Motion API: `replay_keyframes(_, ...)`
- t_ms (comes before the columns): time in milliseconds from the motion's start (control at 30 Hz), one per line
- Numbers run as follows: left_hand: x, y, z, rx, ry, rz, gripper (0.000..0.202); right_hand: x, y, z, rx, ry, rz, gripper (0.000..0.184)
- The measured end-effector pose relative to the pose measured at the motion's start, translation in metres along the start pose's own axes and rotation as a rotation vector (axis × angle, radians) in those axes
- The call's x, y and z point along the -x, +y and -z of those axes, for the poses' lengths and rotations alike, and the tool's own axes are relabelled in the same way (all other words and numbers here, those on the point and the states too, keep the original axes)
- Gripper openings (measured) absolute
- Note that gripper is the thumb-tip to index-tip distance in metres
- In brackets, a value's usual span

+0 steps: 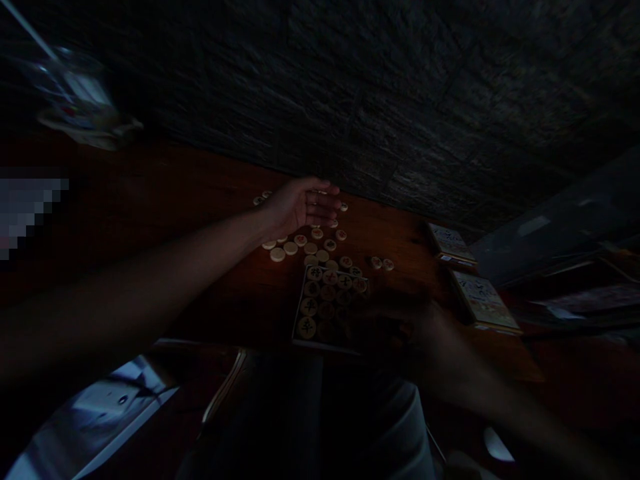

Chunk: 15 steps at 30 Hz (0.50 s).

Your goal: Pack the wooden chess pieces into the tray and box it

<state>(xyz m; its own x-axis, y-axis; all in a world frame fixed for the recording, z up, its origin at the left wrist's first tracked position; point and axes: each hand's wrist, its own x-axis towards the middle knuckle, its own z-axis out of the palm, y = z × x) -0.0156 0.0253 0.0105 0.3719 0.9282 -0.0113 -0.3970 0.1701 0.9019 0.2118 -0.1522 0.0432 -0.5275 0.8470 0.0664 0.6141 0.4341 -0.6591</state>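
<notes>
My left hand [307,205] hovers over loose Chinese chess pieces [317,234], its fingers stretched out and nothing visible in them. The round, pale pieces bear red or black characters, and several show blank faces. Close to the table's front edge lies a shallow box [297,319] with pieces set in rows inside. My right hand [407,317] is at the right side of this box and covers part of it. Deep shadow hides its fingers, so what they hold, if anything, does not show.
Two flat printed boxes [485,300] lie on the wooden table [200,180] at the right. A glass jar [87,93] stands on the back left, by a dark stone wall [350,93]. Below the table's left edge is a printed carton [110,407]. The light is very dim.
</notes>
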Motion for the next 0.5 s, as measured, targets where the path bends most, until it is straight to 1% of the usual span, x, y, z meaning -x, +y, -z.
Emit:
replay_keyframes(200, -0.001, 0.000, 0.001, -0.003, -0.004, -0.001, 0.033, -0.001, 0.001, -0.008, -0.024, -0.022, 0.000, 0.028)
replay_keyframes(267, -0.001, 0.000, 0.001, -0.006, -0.001, -0.001, 0.032, 0.000, 0.002, -0.009, -0.028, -0.032, -0.002, 0.030)
replay_keyframes(500, 0.000, 0.001, 0.000, 0.001, 0.000, 0.002, 0.026, 0.009, 0.003, -0.001, 0.008, -0.064, 0.000, 0.037)
